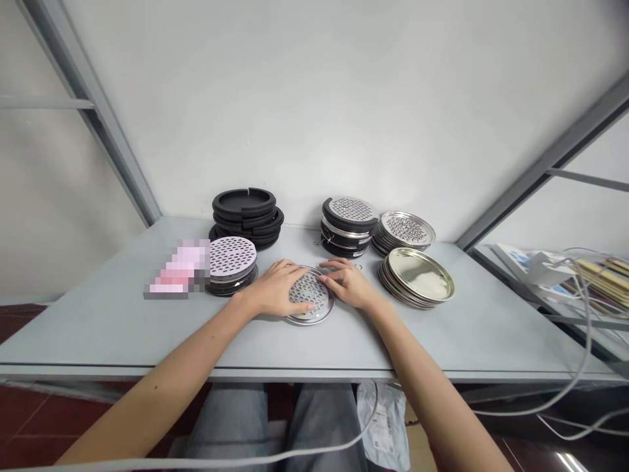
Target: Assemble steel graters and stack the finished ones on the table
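Observation:
A round perforated metal disc [310, 303] lies flat on the grey table [147, 328] right in front of me. My left hand [278, 288] rests on its left side, fingers curved over the rim and thumb along the front edge. My right hand [348, 280] lies on its right side, fingers pointing left across the holes. Both hands press on the disc; neither lifts it.
At the back stand a stack of black rings [246, 213], a stack of black rings topped by a perforated disc [350, 223], perforated metal discs [405, 229] and plain shiny plates [417, 275]. A white-topped perforated stack [230, 262] and a blurred pink patch sit left. Cables hang right.

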The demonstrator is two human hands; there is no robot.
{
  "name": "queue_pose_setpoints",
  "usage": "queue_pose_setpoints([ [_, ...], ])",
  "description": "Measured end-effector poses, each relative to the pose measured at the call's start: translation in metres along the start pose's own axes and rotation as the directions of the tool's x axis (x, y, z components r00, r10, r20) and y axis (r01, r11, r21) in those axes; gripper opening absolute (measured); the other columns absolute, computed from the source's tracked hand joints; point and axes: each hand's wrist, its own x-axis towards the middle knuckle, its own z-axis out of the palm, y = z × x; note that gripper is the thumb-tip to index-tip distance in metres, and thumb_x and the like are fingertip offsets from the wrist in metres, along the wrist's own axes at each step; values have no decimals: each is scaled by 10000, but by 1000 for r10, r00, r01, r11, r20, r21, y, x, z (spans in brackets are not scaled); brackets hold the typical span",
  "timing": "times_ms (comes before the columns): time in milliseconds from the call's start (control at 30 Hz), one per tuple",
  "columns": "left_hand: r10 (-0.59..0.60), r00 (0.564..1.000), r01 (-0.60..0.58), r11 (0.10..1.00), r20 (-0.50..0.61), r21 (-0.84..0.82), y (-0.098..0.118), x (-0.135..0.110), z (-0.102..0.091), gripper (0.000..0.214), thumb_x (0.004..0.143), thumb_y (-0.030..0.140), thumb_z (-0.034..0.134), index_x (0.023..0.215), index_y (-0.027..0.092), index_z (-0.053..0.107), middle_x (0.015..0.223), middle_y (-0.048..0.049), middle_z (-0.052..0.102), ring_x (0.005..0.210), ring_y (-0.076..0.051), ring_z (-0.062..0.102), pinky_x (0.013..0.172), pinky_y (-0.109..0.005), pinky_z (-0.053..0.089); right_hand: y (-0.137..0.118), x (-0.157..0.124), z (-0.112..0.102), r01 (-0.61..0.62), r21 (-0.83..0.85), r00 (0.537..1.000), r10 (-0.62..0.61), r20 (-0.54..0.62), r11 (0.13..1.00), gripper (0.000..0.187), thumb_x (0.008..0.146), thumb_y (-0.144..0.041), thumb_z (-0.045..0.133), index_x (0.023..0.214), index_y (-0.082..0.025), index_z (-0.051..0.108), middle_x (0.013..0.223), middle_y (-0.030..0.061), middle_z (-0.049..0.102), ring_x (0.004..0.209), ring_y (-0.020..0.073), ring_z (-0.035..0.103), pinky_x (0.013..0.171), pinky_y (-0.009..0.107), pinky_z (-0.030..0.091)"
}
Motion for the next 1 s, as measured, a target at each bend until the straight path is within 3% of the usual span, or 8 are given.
queue_pose_setpoints([
  [133,24,999,-23,999,25,-33,0,-3,0,833,732,640,651,1400,203,412,1356,-120,503,1299,-296,367,1077,-425,319,4,-1,0,-34,-25,999,34,3,999,349,949,-401,471,840,-242,762,1176,70,669,1139,262,539,970,457,425],
  [300,49,998,-48,998,26,-37,-1,-3,2,929,661,693,679,1400,193,419,1327,-126,513,1276,-305,392,1076,-430,327,4,-1,1,-62,49,998,63,-19,997,384,953,-414,457,794,-236,758,1152,72,676,1115,248,570,985,440,419],
  [467,31,999,-30,999,15,-9,-1,-2,3,964,628,696,701,1402,201,409,1319,-120,513,1264,-316,398,1066,-445,329,-2,-1,2,-112,98,990,120,-78,989,341,944,-424,472,938,-235,755,1176,97,650,1121,251,562,983,440,428],
  [733,23,1000,-24,999,-16,-29,-1,-1,9,819,754,654,618,1400,200,400,1328,-120,503,1244,-297,421,1057,-435,347,-3,1,7,-77,132,995,84,-50,988,333,939,-413,485,874,-240,763,1140,72,667,1086,241,588,985,422,433],
  [1000,29,999,-31,994,-29,-104,-8,2,20,770,835,609,548,1439,179,342,1451,-136,424,1361,-311,328,1105,-477,297,-4,2,7,-87,168,995,93,-28,982,370,949,-407,469,807,-222,757,1127,73,672,1074,232,603,974,400,435],
])
